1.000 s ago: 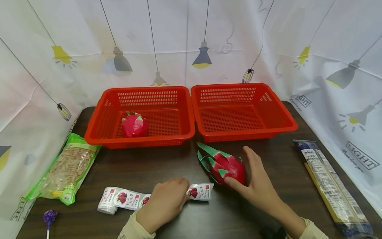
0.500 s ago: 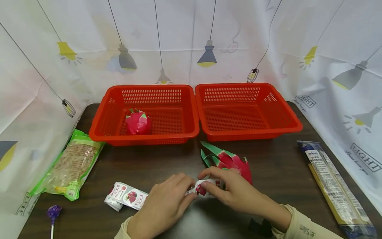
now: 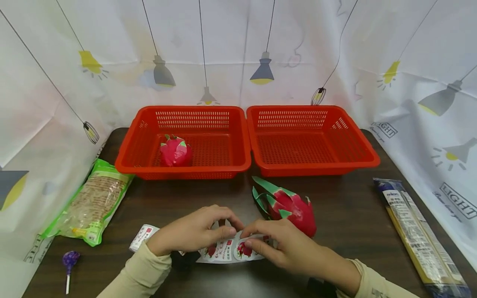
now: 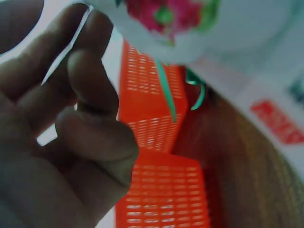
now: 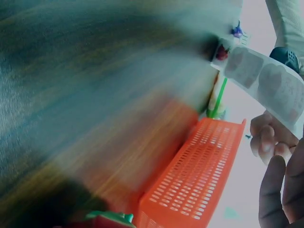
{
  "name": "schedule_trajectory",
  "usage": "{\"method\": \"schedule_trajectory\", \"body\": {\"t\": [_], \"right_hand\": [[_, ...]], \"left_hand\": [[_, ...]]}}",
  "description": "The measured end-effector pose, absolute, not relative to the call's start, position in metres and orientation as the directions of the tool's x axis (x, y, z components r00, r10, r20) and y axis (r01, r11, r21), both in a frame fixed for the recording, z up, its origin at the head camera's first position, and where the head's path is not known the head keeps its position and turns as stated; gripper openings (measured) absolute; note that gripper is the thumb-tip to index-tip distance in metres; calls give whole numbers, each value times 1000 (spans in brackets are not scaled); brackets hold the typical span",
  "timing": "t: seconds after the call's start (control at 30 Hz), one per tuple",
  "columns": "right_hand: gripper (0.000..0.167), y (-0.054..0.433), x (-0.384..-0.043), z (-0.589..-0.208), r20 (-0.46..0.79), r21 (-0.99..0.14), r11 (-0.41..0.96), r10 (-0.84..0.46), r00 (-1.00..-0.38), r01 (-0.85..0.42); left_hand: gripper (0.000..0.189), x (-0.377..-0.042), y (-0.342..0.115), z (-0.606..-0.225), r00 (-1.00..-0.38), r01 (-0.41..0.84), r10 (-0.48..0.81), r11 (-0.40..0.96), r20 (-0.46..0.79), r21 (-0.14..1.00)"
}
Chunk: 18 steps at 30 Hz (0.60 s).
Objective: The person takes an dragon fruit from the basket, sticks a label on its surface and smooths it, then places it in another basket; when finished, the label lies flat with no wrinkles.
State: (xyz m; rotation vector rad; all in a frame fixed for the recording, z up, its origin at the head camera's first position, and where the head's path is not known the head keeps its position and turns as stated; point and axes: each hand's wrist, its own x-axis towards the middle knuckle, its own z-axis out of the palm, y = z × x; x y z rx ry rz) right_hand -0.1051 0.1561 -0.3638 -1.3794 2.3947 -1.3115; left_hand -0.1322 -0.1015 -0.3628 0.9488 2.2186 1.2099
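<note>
In the head view, a strip of dragon fruit stickers [image 3: 223, 252] is held up off the table between both hands. My right hand [image 3: 283, 244] pinches it near the right end, thumb in front. My left hand [image 3: 199, 229] has thumb and forefinger curled at its upper edge; the exact contact is partly hidden. The left wrist view shows those curled fingers [image 4: 95, 95] beside the strip [image 4: 247, 61]. In the right wrist view the strip's pale back [image 5: 266, 80] shows. The rolled end [image 3: 143, 236] lies left of my left wrist. Just behind my right hand lies a red dragon fruit [image 3: 292, 209] with green leaves.
Two red baskets stand side by side at the back. The left basket [image 3: 182, 170] holds another dragon fruit [image 3: 176, 152]; the right basket [image 3: 316, 167] is beside it. A green-edged food bag [image 3: 93, 200] and a purple lollipop [image 3: 70, 260] lie left, a long yellow-and-blue packet [image 3: 419, 236] right.
My right hand has left the dragon fruit and taken hold of the sticker strip. The strip has been lifted and tilted up, while my left hand has turned with its fingers toward the right.
</note>
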Motion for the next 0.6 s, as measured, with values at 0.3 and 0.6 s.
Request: {"method": "schedule_trajectory", "body": {"t": [0.3, 0.6], "right_hand": [[17, 155, -104, -373, 347, -715, 179, -748, -565, -676], [20, 156, -105, -384, 427, -662, 145, -734, -529, -735]], "left_hand": [[9, -135, -96, -370, -598, 230, 790, 327, -132, 916], [12, -136, -95, -375, -602, 307, 789, 372, -124, 876]]}}
